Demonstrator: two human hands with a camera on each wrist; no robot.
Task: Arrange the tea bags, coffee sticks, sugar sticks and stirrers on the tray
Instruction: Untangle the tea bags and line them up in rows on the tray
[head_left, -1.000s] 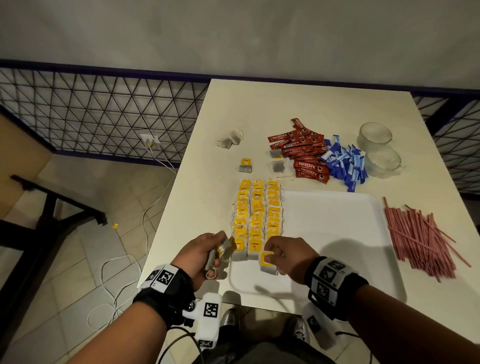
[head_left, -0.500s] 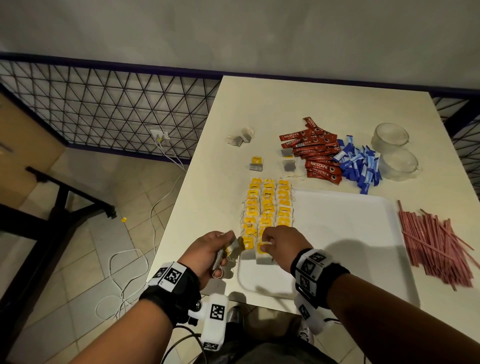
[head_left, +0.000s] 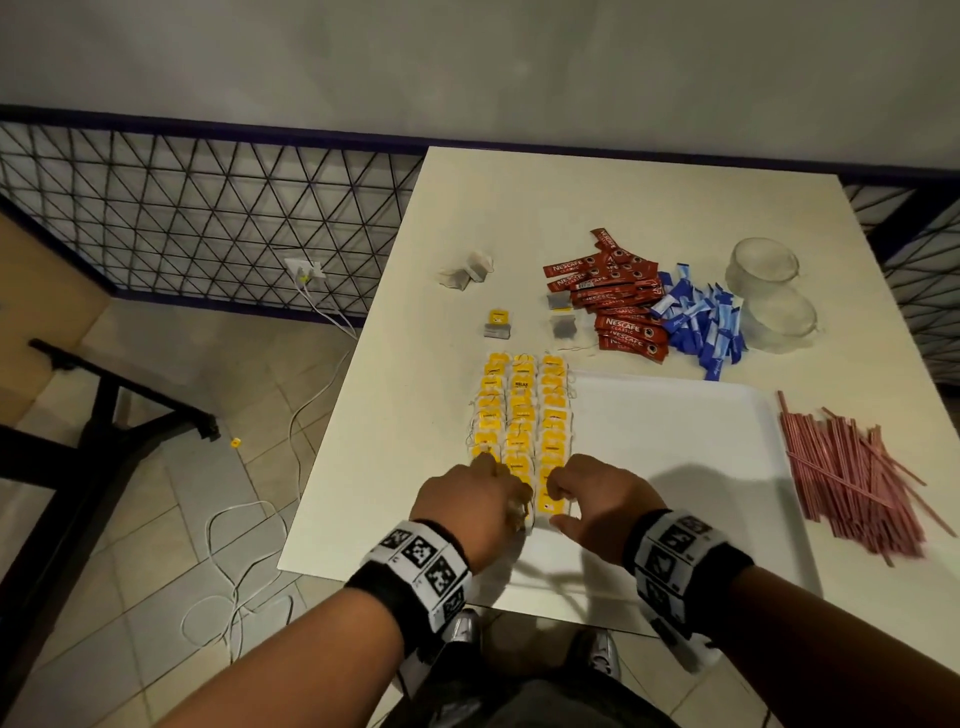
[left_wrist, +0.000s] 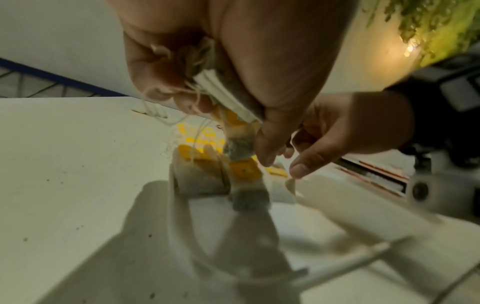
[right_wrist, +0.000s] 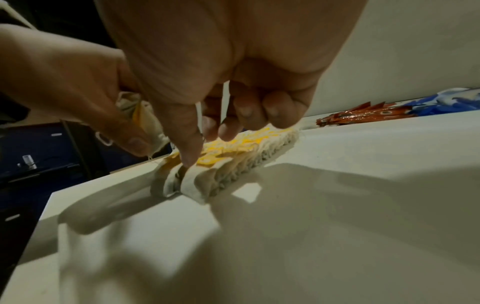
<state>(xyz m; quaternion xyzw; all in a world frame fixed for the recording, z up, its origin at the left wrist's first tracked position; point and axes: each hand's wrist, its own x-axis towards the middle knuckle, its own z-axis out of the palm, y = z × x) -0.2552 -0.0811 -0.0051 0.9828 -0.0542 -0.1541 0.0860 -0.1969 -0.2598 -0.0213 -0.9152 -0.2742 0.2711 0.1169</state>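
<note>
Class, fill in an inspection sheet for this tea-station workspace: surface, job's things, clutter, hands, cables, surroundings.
Surface: cream rectangular table, white plastic tray at its near edge.
Job's things: yellow-tagged tea bags in three rows on the tray's left side; red coffee sticks, blue sugar sticks, pink stirrers off the tray.
Clutter: two clear glass cups; loose tea bags beyond the tray.
Hands: left hand holds a bunch of tea bags; right hand touches the rows' near end.
Cables: white cables on the floor.
Surroundings: black mesh fence, tiled floor.

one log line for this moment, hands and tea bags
left hand: holds spare tea bags | right hand: thumb on tea bag rows | tray: coffee, sugar, stirrers pending
</note>
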